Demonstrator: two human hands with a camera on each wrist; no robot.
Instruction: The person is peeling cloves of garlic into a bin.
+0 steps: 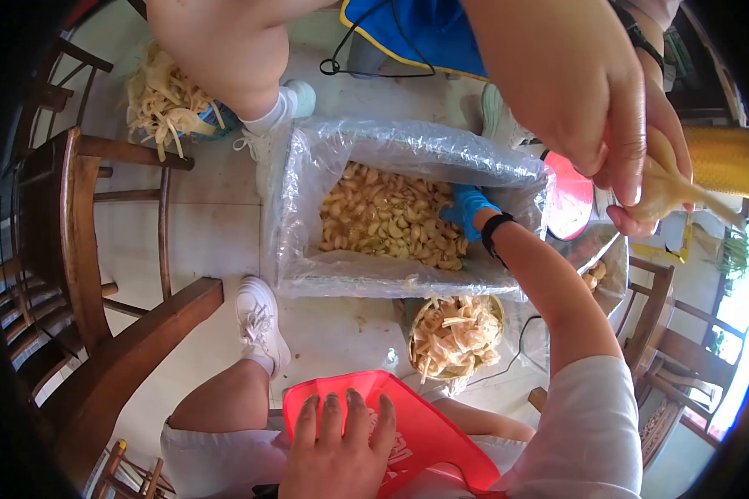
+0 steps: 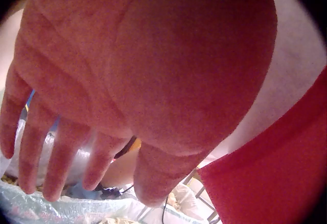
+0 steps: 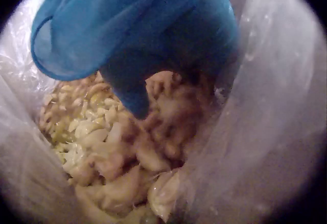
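My right hand (image 1: 468, 212), in a blue glove (image 3: 138, 30), reaches down into a box lined with clear plastic (image 1: 408, 137). Inside lie pale, wet pieces (image 1: 383, 220) that look like garlic cloves. The gloved thumb points down at them in the right wrist view, while the other fingertips are hidden, so I cannot tell if they grip any. My bare left hand (image 1: 337, 449) is held over the red apron (image 1: 416, 424) at my lap, its fingers straight and slightly spread. The left wrist view shows its palm (image 2: 127, 66) with nothing in it.
Another person's hands (image 1: 607, 141) hold a pale bulb with a stalk (image 1: 666, 187) at upper right. A basket of pale peelings (image 1: 458, 337) stands beside the box; a second heap of peelings (image 1: 171, 91) lies upper left. Wooden chairs (image 1: 75, 241) line the left.
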